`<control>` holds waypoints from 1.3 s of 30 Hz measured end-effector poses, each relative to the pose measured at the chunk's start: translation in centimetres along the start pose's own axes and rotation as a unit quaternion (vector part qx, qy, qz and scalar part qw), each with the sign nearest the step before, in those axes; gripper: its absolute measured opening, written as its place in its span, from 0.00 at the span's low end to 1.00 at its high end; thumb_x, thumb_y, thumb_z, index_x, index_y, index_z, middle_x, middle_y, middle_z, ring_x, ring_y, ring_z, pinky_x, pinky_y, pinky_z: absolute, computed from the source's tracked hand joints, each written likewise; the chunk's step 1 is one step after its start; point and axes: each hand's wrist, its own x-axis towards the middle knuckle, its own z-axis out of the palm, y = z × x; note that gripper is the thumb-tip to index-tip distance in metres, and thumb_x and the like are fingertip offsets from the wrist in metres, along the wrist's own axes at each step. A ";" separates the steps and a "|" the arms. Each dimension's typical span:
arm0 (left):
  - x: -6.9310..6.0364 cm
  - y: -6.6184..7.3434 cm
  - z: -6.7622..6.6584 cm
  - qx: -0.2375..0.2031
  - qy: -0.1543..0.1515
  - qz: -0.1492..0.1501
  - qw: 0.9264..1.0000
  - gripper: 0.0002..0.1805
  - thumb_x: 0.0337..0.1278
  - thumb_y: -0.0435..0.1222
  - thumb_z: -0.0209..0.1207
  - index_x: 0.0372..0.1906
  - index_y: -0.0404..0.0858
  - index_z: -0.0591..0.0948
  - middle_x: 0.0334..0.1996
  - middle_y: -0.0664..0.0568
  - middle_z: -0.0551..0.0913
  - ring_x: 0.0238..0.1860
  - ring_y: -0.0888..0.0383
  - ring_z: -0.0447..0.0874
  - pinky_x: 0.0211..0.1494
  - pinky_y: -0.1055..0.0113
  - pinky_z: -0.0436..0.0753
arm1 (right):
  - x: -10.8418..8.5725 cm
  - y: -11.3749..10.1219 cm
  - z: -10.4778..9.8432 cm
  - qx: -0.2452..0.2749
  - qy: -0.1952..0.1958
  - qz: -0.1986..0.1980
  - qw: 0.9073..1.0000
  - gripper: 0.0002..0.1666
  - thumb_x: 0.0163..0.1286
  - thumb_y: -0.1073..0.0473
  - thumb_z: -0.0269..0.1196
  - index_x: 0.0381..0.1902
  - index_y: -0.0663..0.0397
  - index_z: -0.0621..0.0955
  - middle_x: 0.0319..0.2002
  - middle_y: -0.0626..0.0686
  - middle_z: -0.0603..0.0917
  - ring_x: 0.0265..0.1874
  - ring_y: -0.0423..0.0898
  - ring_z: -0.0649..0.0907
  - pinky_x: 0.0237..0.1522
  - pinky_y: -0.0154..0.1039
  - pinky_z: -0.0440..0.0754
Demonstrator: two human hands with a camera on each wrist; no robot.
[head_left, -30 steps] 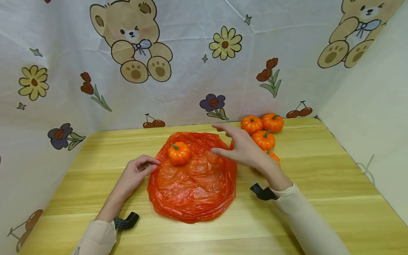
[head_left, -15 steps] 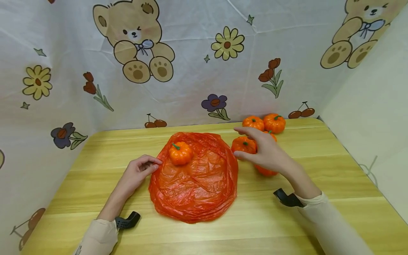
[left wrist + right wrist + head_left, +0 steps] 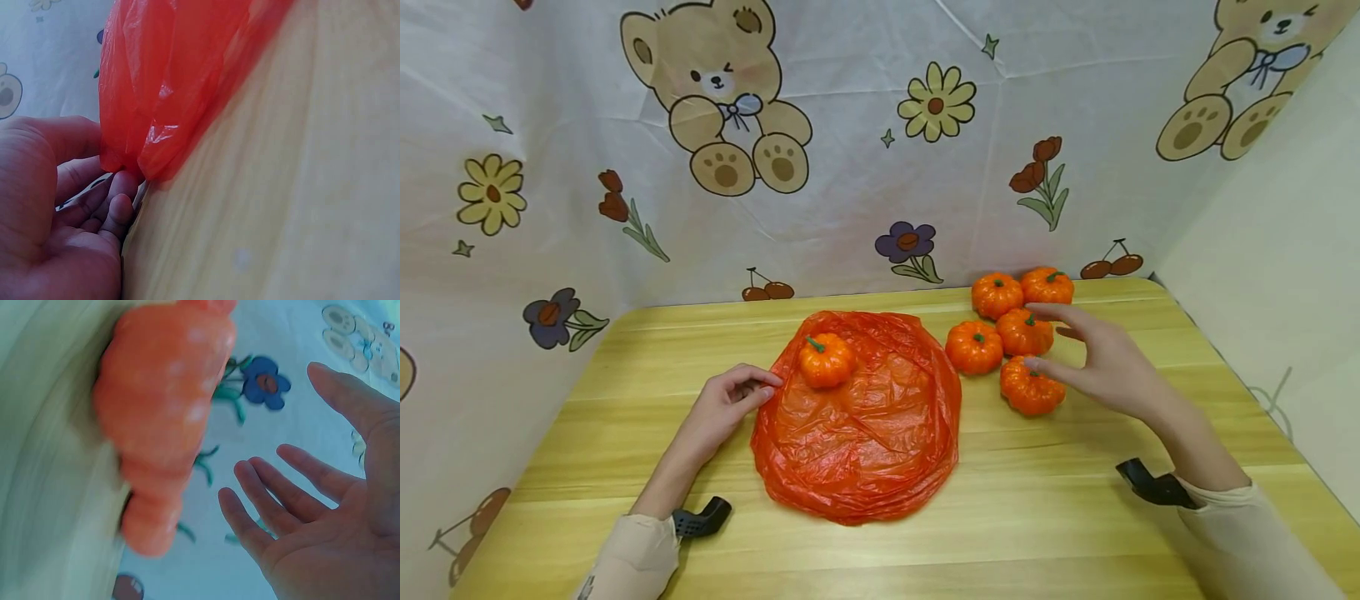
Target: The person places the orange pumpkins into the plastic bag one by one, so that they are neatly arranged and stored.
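A wrinkled red plastic bag (image 3: pixel 865 425) lies spread on the table with its rim rolled around the outside. One small orange toy pumpkin (image 3: pixel 826 362) sits on its upper left part, green stem up. At the bag's left edge my left hand (image 3: pixel 726 404) pinches the film; in the left wrist view the red film (image 3: pixel 169 94) narrows down to the curled fingertips. My right hand (image 3: pixel 1101 358) is held above the table with thumb and fingers spread and nothing between them. Its fingertips overlap the nearest pumpkin (image 3: pixel 1032 390) in the head view; the right wrist view shows a gap.
Several more pumpkins cluster right of the bag, including one beside its rim (image 3: pixel 974 347), a middle one (image 3: pixel 1022 335) and two at the back (image 3: pixel 997 295). A cloth printed with bears (image 3: pixel 737 108) hangs behind the wooden table (image 3: pixel 865 562).
My right hand has moved right, from over the bag's right edge to beside the pumpkins. A pumpkin formerly hidden now shows by the bag's rim. My left hand holds its place.
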 end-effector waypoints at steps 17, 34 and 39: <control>0.0 0.0 0.1 -0.007 0.000 -0.002 1.000 0.10 0.75 0.39 0.64 0.52 0.39 0.88 0.53 0.44 0.86 0.44 0.57 0.78 0.45 0.73 0.79 | -2.4 3.0 -2.0 0.006 0.020 0.020 1.000 0.41 0.63 0.58 0.79 0.72 0.51 0.76 0.65 0.58 0.83 0.63 0.53 0.80 0.57 0.10 0.64; 0.0 0.0 0.0 0.000 0.000 0.003 1.000 0.10 0.75 0.39 0.64 0.52 0.39 0.88 0.53 0.44 0.86 0.43 0.58 0.78 0.44 0.73 0.78 | -3.0 3.3 -1.3 0.052 -0.084 -0.001 0.995 0.30 0.69 0.56 0.75 0.67 0.48 0.81 0.60 0.48 0.87 0.59 0.41 0.83 0.60 0.22 0.76; 0.0 0.0 0.0 0.002 -0.001 0.005 1.000 0.10 0.75 0.39 0.63 0.52 0.40 0.88 0.53 0.44 0.86 0.43 0.58 0.78 0.44 0.73 0.78 | -3.1 3.7 -0.7 0.048 -0.131 -0.015 0.990 0.32 0.67 0.52 0.76 0.67 0.42 0.80 0.61 0.45 0.86 0.60 0.41 0.83 0.60 0.37 0.83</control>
